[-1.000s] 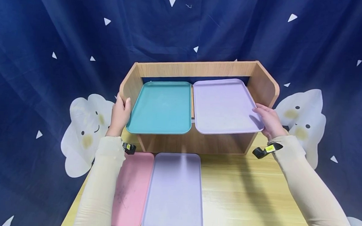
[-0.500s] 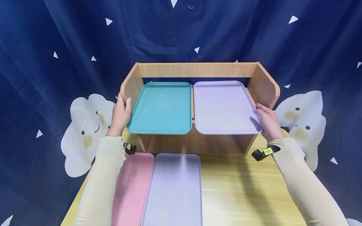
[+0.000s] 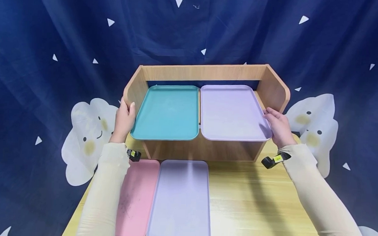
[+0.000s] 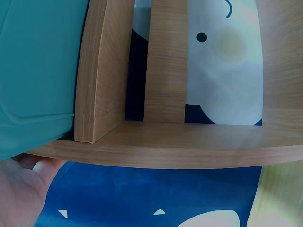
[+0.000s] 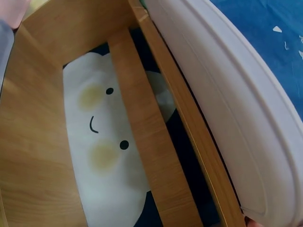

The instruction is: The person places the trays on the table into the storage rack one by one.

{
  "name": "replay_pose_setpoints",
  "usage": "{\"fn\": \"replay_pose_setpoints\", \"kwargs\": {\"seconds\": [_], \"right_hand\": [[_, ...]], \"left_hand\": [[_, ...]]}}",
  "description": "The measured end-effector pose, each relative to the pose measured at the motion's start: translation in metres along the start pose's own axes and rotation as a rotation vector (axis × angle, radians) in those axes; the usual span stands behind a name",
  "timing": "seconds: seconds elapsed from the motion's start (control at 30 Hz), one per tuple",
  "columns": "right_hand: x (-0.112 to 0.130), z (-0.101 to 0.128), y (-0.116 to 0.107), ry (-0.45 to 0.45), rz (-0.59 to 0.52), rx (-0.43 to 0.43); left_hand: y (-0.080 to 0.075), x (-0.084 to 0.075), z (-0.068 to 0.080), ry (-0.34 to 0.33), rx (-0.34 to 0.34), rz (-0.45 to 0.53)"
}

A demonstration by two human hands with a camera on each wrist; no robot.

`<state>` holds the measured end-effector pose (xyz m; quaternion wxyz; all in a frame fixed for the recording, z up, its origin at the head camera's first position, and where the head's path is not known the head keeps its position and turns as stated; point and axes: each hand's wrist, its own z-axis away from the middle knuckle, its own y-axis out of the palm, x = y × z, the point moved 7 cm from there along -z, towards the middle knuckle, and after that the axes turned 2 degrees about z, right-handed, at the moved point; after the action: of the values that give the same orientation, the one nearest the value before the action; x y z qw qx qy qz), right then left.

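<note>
A wooden shelf [image 3: 203, 72] stands on the table, bearing a teal tray [image 3: 168, 112] on the left of its upper board and a lilac tray [image 3: 231, 112] on the right. My left hand [image 3: 124, 122] grips the front edge of the shelf's left side panel, thumb on the inner side by the teal tray. At the right rim of the upper lilac tray, my right hand [image 3: 280, 128] holds the edge near its front corner, beside the right side panel. In the right wrist view this tray's rim [image 5: 265, 118] shows above the board; only a sliver of finger is visible there.
A pink tray [image 3: 139, 199] and a second lilac tray [image 3: 181, 201] lie side by side on the wooden table [image 3: 251, 210] before the shelf. My left sleeve covers part of the pink one. A blue curtain [image 3: 167, 30] hangs behind.
The upper lilac tray's back edge has dropped slightly, and the tray now lies more level beside the teal one. My right hand has shifted slightly with it; my left hand keeps its grip.
</note>
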<state>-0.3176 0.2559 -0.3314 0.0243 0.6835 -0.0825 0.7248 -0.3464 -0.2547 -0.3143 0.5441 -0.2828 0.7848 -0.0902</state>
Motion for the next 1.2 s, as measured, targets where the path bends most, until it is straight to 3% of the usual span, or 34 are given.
{"fn": "replay_pose_setpoints", "kwargs": {"seconds": [0.13,0.33,0.57,0.8,1.0,1.2], "right_hand": [[0.000,0.005,-0.002,-0.049,-0.041,0.007],[-0.012,0.021,-0.014,-0.088,-0.296,-0.042],[-0.032,0.043,-0.026,-0.240,-0.477,-0.203],[-0.066,0.066,-0.025,-0.282,-0.645,-0.388],[-0.099,0.080,-0.006,-0.273,-0.625,-0.405],[-0.140,0.094,0.026,-0.165,-0.488,-0.289]], "left_hand": [[0.000,0.000,0.000,0.003,0.005,0.002],[0.001,0.000,0.001,-0.012,0.006,0.008],[-0.001,0.000,0.001,-0.015,-0.010,0.006],[0.000,-0.002,0.002,-0.013,0.003,0.007],[0.000,0.000,0.002,-0.011,0.000,0.011],[0.001,0.000,0.002,-0.013,0.009,0.015]]}}
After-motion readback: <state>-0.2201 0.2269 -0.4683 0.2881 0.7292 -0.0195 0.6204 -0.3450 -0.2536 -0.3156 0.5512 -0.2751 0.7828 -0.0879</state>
